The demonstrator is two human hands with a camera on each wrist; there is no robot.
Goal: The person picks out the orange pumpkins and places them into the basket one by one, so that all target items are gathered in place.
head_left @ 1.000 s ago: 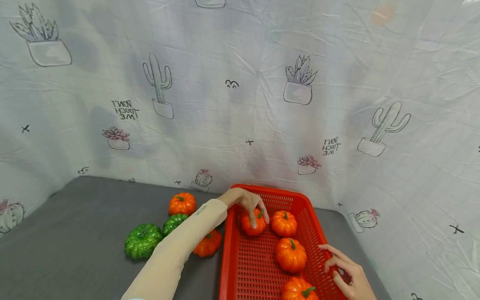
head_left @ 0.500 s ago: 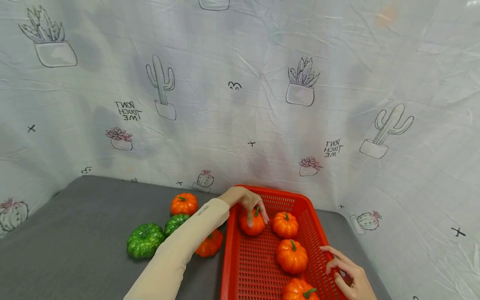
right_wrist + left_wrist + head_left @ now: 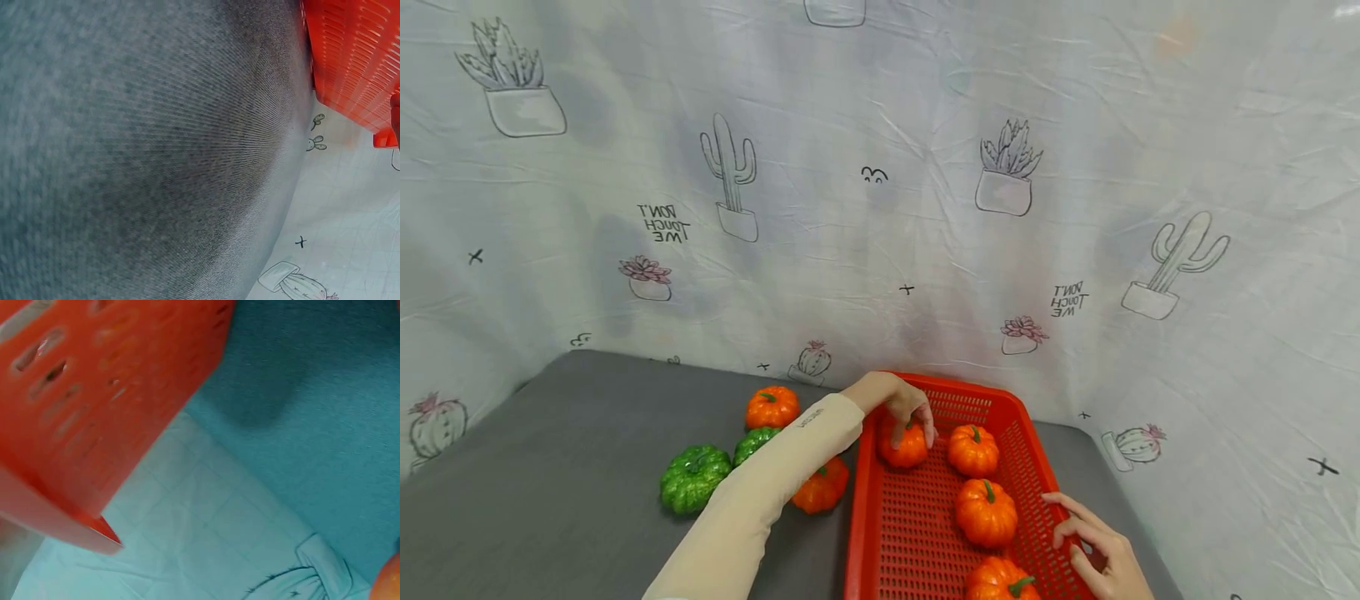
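In the head view a red plastic basket (image 3: 891, 533) holds several small orange pumpkins. My left hand (image 3: 906, 407) reaches in at the far left corner, over one orange pumpkin (image 3: 906, 454) on the basket floor. Its thumb and fingers are spread loosely about that pumpkin's top. Three others, a far pumpkin (image 3: 973, 452), a middle pumpkin (image 3: 987, 513) and a near pumpkin (image 3: 996, 583), line the right side. My right hand (image 3: 1101, 546) grips the basket's right rim with bent fingers. The left wrist view shows the basket wall (image 3: 125, 394), not the hand's grasp; a fingertip (image 3: 395, 115) shows at the right wrist view's edge.
Left of the basket on the grey tabletop (image 3: 572, 483) lie a green pumpkin (image 3: 695, 479), another green pumpkin (image 3: 751, 442) partly behind the left sleeve, an orange pumpkin (image 3: 772, 407) and a reddish-orange pumpkin (image 3: 823, 487). A cactus-printed sheet (image 3: 850, 250) hangs behind.
My left thumb and fingers have loosened and risen slightly about the far left pumpkin, which stays in the basket. The right hand keeps its place on the rim. The head view has shifted slightly.
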